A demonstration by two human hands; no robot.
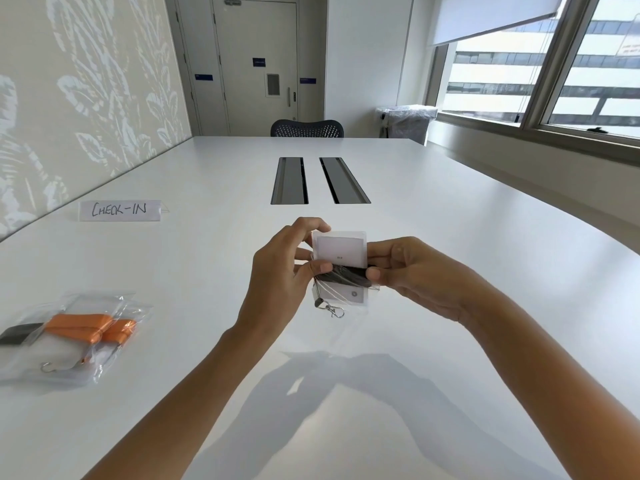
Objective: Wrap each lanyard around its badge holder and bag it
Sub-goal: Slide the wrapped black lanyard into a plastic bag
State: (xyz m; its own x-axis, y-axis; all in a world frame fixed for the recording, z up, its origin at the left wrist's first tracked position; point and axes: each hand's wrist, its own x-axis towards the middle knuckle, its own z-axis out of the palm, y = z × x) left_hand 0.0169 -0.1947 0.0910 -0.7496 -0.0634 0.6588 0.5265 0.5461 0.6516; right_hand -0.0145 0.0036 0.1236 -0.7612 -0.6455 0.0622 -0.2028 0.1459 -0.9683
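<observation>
Badge holder (341,252) pinched between both hands (280,268), above table (450,220)

Bagged lanyards (74,336) left; right side open

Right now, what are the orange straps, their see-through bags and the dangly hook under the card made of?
The orange straps look like woven fabric, maybe polyester: flat folded bands with a soft sheen. Their bags seem thin clear plastic film: glossy, crinkled, see-through. The hook under the badge holder looks like metal: silvery and shiny, though small to judge.
</observation>
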